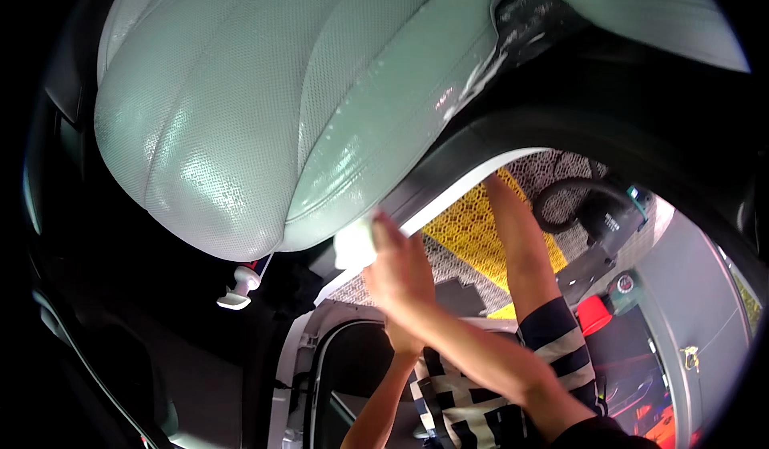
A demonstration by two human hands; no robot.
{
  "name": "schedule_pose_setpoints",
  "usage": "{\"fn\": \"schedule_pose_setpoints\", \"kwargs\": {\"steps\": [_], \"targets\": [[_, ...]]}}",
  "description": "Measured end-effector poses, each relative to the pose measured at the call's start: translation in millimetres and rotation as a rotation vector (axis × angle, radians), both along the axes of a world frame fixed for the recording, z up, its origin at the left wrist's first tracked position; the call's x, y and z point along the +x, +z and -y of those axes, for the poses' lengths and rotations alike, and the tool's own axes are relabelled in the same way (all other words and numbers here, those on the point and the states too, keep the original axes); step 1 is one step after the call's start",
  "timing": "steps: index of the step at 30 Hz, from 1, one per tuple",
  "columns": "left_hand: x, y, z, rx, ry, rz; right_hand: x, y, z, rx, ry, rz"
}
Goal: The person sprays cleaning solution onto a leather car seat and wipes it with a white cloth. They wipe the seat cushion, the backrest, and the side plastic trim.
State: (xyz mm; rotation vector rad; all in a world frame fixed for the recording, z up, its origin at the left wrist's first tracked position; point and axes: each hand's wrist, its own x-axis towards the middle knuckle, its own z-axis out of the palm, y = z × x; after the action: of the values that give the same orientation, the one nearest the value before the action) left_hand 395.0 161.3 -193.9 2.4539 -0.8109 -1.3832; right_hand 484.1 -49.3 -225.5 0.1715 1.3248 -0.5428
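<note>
My right hand (393,269) is shut on a blurred white object (354,245), perhaps a cloth or sponge, close to the lower front edge of a pale green leather car seat (240,118). Behind my right wrist is my left hand (404,336), mostly hidden, so its fingers and anything in them cannot be made out. The seat cushion has a perforated middle and looks shiny and wet. Whitish streaks (474,82) mark its side and the black trim beside it. Beneath the front of the cushion is a white handle-like part (240,290).
The door sill (462,193) curves below the seat. Outside lie a yellow and grey mat (462,227), a black vacuum-like machine (607,214) with a hose (544,199), and a red cup-shaped thing (593,315). An open car door (354,359) is near my arms.
</note>
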Motion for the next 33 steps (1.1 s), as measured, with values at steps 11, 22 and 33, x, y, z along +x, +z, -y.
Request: {"fn": "schedule_pose_setpoints", "kwargs": {"steps": [11, 22, 33], "targets": [[24, 25, 79, 0.116, 0.189, -0.010, 45, 45, 28, -0.225, -0.088, -0.319], [36, 16, 55, 0.159, -0.010, 0.080, 14, 33, 141, -0.722, 0.130, -0.655], [47, 15, 41, 0.111, -0.092, 0.056, 53, 46, 48, -0.148, -0.195, -0.331]]}}
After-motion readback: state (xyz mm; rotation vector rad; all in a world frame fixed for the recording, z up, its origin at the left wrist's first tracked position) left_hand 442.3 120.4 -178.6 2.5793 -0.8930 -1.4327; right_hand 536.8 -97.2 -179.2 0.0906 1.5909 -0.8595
